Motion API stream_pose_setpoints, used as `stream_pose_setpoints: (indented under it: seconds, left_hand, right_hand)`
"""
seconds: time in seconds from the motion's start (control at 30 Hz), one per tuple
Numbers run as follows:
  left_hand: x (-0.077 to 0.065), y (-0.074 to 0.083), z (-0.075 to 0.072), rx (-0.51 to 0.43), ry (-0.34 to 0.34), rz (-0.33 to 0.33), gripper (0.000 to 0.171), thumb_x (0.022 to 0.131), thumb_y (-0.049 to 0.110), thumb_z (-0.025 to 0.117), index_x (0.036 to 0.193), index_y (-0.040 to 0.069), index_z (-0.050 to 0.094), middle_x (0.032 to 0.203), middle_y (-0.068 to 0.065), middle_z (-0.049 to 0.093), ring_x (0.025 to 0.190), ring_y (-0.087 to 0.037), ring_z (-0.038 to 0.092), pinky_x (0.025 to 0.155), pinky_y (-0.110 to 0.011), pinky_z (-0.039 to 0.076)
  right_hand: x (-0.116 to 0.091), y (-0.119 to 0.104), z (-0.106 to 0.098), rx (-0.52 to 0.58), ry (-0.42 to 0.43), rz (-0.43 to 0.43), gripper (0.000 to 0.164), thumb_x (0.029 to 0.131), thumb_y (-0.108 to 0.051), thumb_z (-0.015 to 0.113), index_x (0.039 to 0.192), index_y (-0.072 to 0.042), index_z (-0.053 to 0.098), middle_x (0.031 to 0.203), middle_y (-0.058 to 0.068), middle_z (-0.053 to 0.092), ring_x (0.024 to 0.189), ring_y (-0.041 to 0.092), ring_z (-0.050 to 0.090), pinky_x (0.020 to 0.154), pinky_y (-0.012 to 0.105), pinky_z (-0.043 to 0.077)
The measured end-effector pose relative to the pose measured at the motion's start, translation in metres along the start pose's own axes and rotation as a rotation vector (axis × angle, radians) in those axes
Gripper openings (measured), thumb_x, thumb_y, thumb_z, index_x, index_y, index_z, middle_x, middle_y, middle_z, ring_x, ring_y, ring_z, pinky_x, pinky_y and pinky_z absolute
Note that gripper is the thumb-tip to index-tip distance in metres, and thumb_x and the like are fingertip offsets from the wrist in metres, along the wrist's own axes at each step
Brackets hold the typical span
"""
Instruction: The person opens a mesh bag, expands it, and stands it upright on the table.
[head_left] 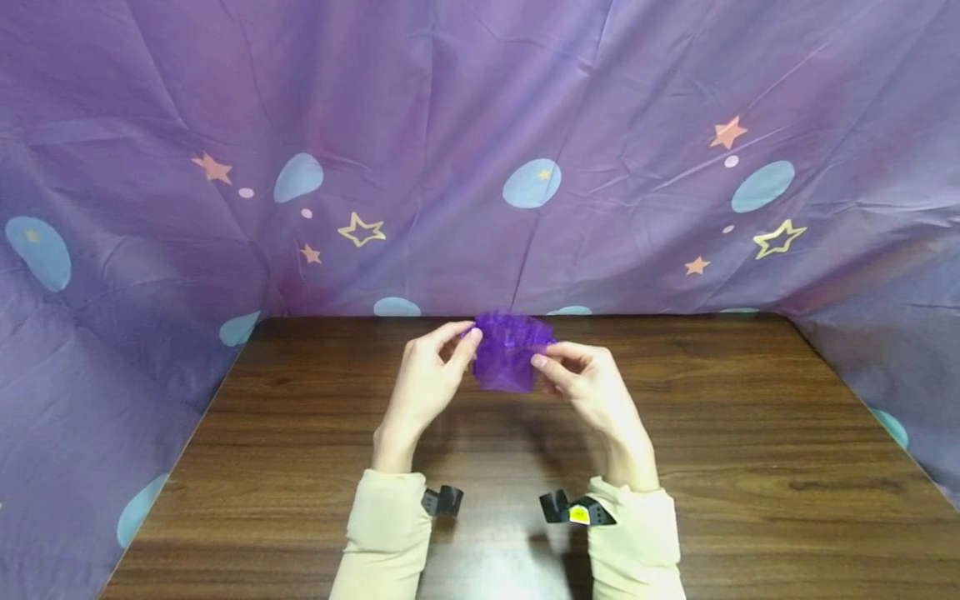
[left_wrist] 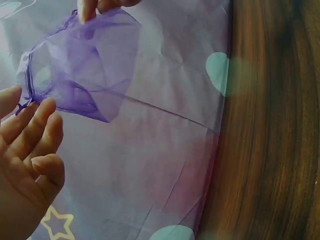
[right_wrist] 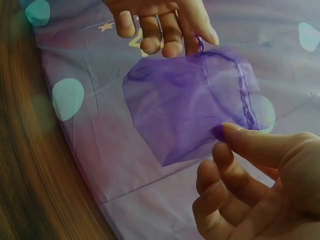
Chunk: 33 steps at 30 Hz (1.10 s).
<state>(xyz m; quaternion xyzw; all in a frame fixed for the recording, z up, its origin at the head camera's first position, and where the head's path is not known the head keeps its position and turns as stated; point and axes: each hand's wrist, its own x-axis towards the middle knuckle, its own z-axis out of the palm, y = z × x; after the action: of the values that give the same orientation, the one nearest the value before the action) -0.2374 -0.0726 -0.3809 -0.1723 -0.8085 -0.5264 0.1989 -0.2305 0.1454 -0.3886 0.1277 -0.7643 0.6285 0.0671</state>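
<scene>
A small sheer purple drawstring pouch is held up above the table between both hands. My left hand pinches its upper left edge, near the drawstring, between thumb and fingers. On the other side my right hand pinches the edge of the cloth. In the right wrist view the pouch looks thin and see-through, with a twisted cord running round its mouth. The left wrist view shows the mouth spread apart and the pouch hanging with nothing visible inside.
The brown wooden table lies under both hands. A purple curtain printed with stars and blue ovals stands behind the table and along its sides. Black wrist mounts stick out from both sleeves.
</scene>
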Motion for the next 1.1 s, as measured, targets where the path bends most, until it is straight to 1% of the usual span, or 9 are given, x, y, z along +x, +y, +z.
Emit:
stream_pose_setpoints:
  seconds: [0.17, 0.33, 0.43, 0.57, 0.67, 0.73, 0.83, 0.97, 1.1]
  left_hand:
    - [-0.001, 0.002, -0.001, -0.081, -0.08, -0.098, 0.032, 0.101, 0.031, 0.055, 0.107, 0.004, 0.071, 0.074, -0.005, 0.067, 0.065, -0.027, 0.066, 0.063, -0.031, 0.054]
    - [-0.001, -0.002, -0.001, -0.056, -0.213, -0.191, 0.036, 0.1, 0.036, 0.056, 0.11, 0.005, 0.071, 0.079, -0.006, 0.07, 0.069, -0.025, 0.068, 0.066, -0.032, 0.054]
    - [-0.002, -0.007, 0.0, -0.02, -0.271, -0.225, 0.035, 0.099, 0.035, 0.058, 0.112, 0.005, 0.071, 0.081, -0.008, 0.071, 0.07, -0.024, 0.069, 0.067, -0.033, 0.054]
    - [-0.005, -0.014, 0.0, 0.048, -0.339, -0.258, 0.035, 0.099, 0.035, 0.057, 0.111, 0.005, 0.071, 0.079, -0.008, 0.071, 0.069, -0.021, 0.069, 0.069, -0.033, 0.054]
    - [-0.008, -0.017, 0.0, 0.095, -0.368, -0.283, 0.034, 0.099, 0.034, 0.057, 0.109, 0.005, 0.072, 0.077, -0.005, 0.071, 0.069, -0.02, 0.068, 0.068, -0.033, 0.053]
    - [-0.009, -0.018, 0.001, 0.107, -0.373, -0.298, 0.033, 0.099, 0.034, 0.057, 0.107, 0.005, 0.072, 0.076, -0.004, 0.07, 0.069, -0.02, 0.068, 0.068, -0.033, 0.053]
    - [-0.01, -0.021, 0.003, 0.117, -0.395, -0.315, 0.034, 0.099, 0.034, 0.057, 0.106, 0.004, 0.072, 0.076, -0.004, 0.07, 0.07, -0.019, 0.068, 0.068, -0.032, 0.053]
    - [-0.01, -0.024, 0.006, 0.128, -0.422, -0.323, 0.034, 0.099, 0.034, 0.057, 0.106, 0.004, 0.072, 0.076, -0.004, 0.07, 0.071, -0.019, 0.068, 0.068, -0.032, 0.053]
    - [-0.01, -0.025, 0.007, 0.145, -0.413, -0.336, 0.034, 0.099, 0.034, 0.057, 0.105, 0.004, 0.072, 0.075, -0.002, 0.069, 0.07, -0.019, 0.067, 0.067, -0.032, 0.052]
  right_hand:
    - [0.0, 0.002, -0.002, -0.003, -0.028, -0.01, 0.012, 0.09, 0.0, 0.068, 0.094, 0.012, 0.068, 0.067, 0.013, 0.061, 0.056, 0.011, 0.055, 0.053, 0.024, 0.049]
    - [0.0, 0.008, -0.002, -0.026, -0.054, -0.004, 0.016, 0.089, 0.003, 0.067, 0.101, 0.012, 0.066, 0.072, 0.015, 0.062, 0.057, 0.011, 0.055, 0.054, 0.025, 0.048]
    - [0.002, 0.019, 0.0, -0.028, -0.079, 0.031, 0.019, 0.089, 0.004, 0.066, 0.105, 0.013, 0.064, 0.072, 0.013, 0.061, 0.058, 0.013, 0.055, 0.054, 0.027, 0.049]
    - [0.004, 0.037, 0.006, -0.02, -0.127, 0.098, 0.018, 0.089, 0.005, 0.064, 0.105, 0.013, 0.063, 0.073, 0.013, 0.062, 0.059, 0.018, 0.058, 0.056, 0.032, 0.053]
    - [0.003, 0.046, 0.01, -0.045, -0.166, 0.117, 0.018, 0.088, 0.005, 0.065, 0.104, 0.011, 0.063, 0.073, 0.015, 0.063, 0.061, 0.023, 0.06, 0.057, 0.036, 0.054]
    - [0.002, 0.05, 0.012, -0.062, -0.178, 0.123, 0.017, 0.088, 0.004, 0.065, 0.104, 0.01, 0.064, 0.075, 0.016, 0.064, 0.061, 0.024, 0.061, 0.058, 0.04, 0.055]
    - [0.001, 0.053, 0.011, -0.075, -0.186, 0.129, 0.017, 0.088, 0.004, 0.066, 0.104, 0.01, 0.064, 0.075, 0.017, 0.065, 0.061, 0.023, 0.061, 0.059, 0.041, 0.055]
    - [-0.001, 0.057, 0.008, -0.079, -0.178, 0.134, 0.018, 0.088, 0.004, 0.065, 0.104, 0.011, 0.063, 0.076, 0.017, 0.066, 0.06, 0.02, 0.061, 0.058, 0.037, 0.055]
    - [0.0, 0.059, 0.008, -0.069, -0.182, 0.15, 0.018, 0.088, 0.004, 0.065, 0.105, 0.011, 0.063, 0.077, 0.017, 0.066, 0.061, 0.02, 0.061, 0.058, 0.035, 0.054]
